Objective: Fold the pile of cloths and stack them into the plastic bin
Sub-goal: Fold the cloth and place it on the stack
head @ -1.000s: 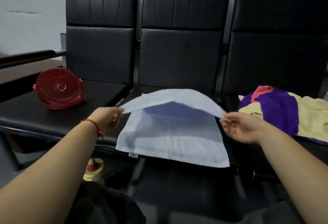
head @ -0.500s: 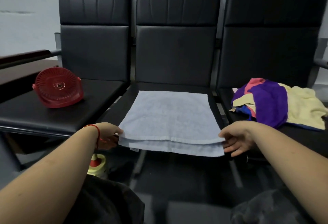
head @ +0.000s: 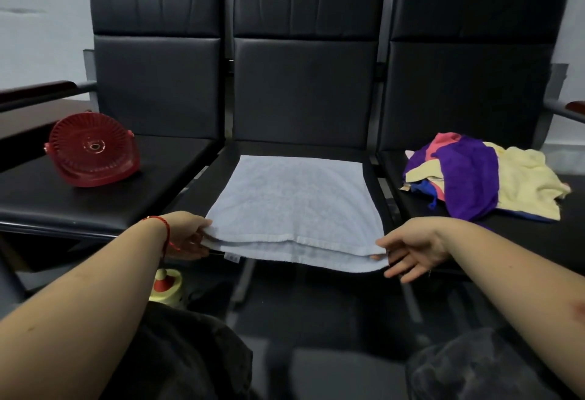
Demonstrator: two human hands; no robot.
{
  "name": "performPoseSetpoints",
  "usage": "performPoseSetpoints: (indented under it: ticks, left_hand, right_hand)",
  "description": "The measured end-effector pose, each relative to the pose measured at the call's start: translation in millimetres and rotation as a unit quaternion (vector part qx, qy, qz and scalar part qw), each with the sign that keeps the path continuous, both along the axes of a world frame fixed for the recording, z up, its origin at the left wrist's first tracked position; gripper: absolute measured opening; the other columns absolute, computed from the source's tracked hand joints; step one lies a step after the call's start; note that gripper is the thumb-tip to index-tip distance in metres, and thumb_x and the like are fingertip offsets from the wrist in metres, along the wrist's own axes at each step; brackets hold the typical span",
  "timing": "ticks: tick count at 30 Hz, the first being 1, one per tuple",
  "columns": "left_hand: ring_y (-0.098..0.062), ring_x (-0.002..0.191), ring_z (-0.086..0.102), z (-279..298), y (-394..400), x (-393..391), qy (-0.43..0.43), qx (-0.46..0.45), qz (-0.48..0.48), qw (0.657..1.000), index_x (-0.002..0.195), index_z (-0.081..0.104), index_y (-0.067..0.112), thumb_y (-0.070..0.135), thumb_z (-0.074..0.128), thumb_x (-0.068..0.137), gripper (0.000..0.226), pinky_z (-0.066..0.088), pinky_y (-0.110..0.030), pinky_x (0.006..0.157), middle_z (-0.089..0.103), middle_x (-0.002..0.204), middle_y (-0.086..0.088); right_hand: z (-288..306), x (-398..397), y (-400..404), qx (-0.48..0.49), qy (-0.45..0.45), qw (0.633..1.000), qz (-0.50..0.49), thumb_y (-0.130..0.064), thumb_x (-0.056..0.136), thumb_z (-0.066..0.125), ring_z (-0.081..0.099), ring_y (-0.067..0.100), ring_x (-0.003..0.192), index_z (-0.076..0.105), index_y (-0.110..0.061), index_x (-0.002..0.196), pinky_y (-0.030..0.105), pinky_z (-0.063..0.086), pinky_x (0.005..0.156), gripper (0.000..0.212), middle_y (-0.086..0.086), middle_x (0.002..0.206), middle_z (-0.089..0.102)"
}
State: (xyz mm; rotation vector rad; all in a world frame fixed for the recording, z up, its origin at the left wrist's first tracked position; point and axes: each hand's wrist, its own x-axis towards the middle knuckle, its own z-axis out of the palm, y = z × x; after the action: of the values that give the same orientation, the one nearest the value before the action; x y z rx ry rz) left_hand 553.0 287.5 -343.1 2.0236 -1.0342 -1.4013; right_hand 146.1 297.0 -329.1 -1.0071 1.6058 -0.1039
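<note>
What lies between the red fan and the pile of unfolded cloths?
In the head view, the folded pale blue towel on the middle seat lies between the red fan and the pile of unfolded cloths.

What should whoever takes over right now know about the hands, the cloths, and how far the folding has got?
Left hand: pinches the near left corner of the white towel.
Right hand: at the near right corner, fingers mostly straight, fingertips tucked between the two layers.
White towel: on the middle seat, folded once in half, near edges roughly matched and overhanging the seat front.
Pile: unfolded cloths on the right seat.
Red fan: on the left seat.
Bin: not in view.
Done: first fold.
Left: probably more folds on this towel, place it in the bin, then the pile.
</note>
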Motion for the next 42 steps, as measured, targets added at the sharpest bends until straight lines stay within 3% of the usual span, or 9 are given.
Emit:
performPoseSetpoints:
  ticks: [4,10,17,21,26,29,32,37,42]
  left_hand:
    - [-0.024,0.065,0.065,2.4,3.4,6.7,-0.009,0.012,0.005,1.0,0.088,0.057,0.001,0.02,0.053,0.096,0.02,0.055,-0.034,0.072,0.067,0.075,-0.015]
    - [-0.016,0.053,0.065,13.1,6.0,10.5,0.115,-0.056,0.041,0.991,0.085,0.055,0.003,0.01,0.057,0.093,0.011,0.054,-0.023,0.043,0.057,0.077,-0.011]
    - [-0.008,0.044,0.062,43.6,13.9,6.0,0.221,-0.21,0.063,0.95,0.084,0.058,0.001,0.005,0.053,0.094,0.012,0.054,-0.017,0.049,0.061,0.05,-0.003]
    - [-0.008,0.048,0.064,66.4,22.2,-4.7,0.251,-0.307,0.092,0.913,0.091,0.056,0.006,0.004,0.052,0.094,0.006,0.054,-0.017,0.05,0.066,0.063,-0.007]
    - [-0.01,0.063,0.07,92.0,30.1,-16.2,0.282,-0.379,0.101,0.876,0.112,0.056,0.007,0.005,0.05,0.096,0.018,0.058,-0.02,0.064,0.065,0.092,-0.01]
    - [-0.013,0.074,0.069,112.9,36.9,-24.0,0.316,-0.405,0.092,0.853,0.114,0.059,0.008,0.007,0.049,0.096,0.02,0.056,-0.026,0.076,0.068,0.09,-0.008]
    - [-0.008,0.071,0.071,143.1,45.3,-26.4,0.344,-0.443,0.079,0.824,0.108,0.061,0.013,0.01,0.048,0.097,0.018,0.054,-0.026,0.076,0.073,0.079,0.001]
    - [-0.007,0.081,0.071,198.4,52.8,-31.1,0.38,-0.508,0.035,0.772,0.11,0.06,0.019,0.013,0.044,0.098,0.02,0.05,-0.035,0.084,0.073,0.081,0.007]
    - [-0.007,0.078,0.07,202.9,41.4,-38.1,0.368,-0.49,0.039,0.789,0.111,0.059,0.02,0.014,0.044,0.098,0.02,0.047,-0.038,0.088,0.073,0.081,0.007]
  right_hand:
    - [4.3,-1.9,1.8,-0.024,-0.018,0.999,-0.029,-0.021,0.095,0.054,0.071,0.019,0.071,0.063,-0.006,0.095,0.037,0.056,0.068,0.018,0.01,0.082,0.072]
    - [21.8,-7.8,4.6,-0.091,-0.086,0.984,-0.125,-0.011,0.09,0.061,0.071,0.02,0.059,0.06,-0.005,0.093,0.036,0.058,0.059,0.007,0.01,0.073,0.068]
    - [53.1,-8.6,19.0,-0.24,-0.206,0.928,-0.197,-0.008,0.09,0.058,0.067,0.022,0.076,0.061,-0.006,0.091,0.03,0.058,0.058,0.004,0.012,0.088,0.067]
    - [68.5,-7.5,24.5,-0.29,-0.272,0.888,-0.232,-0.007,0.092,0.055,0.071,0.015,0.059,0.062,-0.004,0.09,0.024,0.058,0.052,0.008,0.011,0.086,0.067]
    - [77.4,-0.8,37.5,-0.318,-0.338,0.845,-0.264,-0.002,0.092,0.053,0.072,0.017,0.061,0.054,-0.001,0.109,0.025,0.057,0.05,0.017,0.014,0.08,0.07]
    - [98.9,-0.8,44.0,-0.352,-0.387,0.803,-0.286,0.001,0.093,0.049,0.071,0.016,0.06,0.05,-0.006,0.11,0.025,0.056,0.049,0.019,0.01,0.067,0.071]
    - [133.6,-3.9,54.8,-0.382,-0.431,0.76,-0.301,0.002,0.093,0.048,0.071,0.017,0.058,0.052,-0.012,0.089,0.027,0.058,0.052,0.015,0.007,0.064,0.071]
    - [196.4,-3.1,75.9,-0.439,-0.509,0.69,-0.269,-0.001,0.077,0.065,0.073,0.017,0.068,0.052,-0.018,0.085,0.033,0.059,0.053,0.023,0.006,0.069,0.073]
    - [205.0,-4.2,62.4,-0.403,-0.496,0.708,-0.302,0.0,0.094,0.047,0.073,0.022,0.065,0.049,-0.021,0.087,0.046,0.056,0.053,0.022,0.009,0.072,0.072]
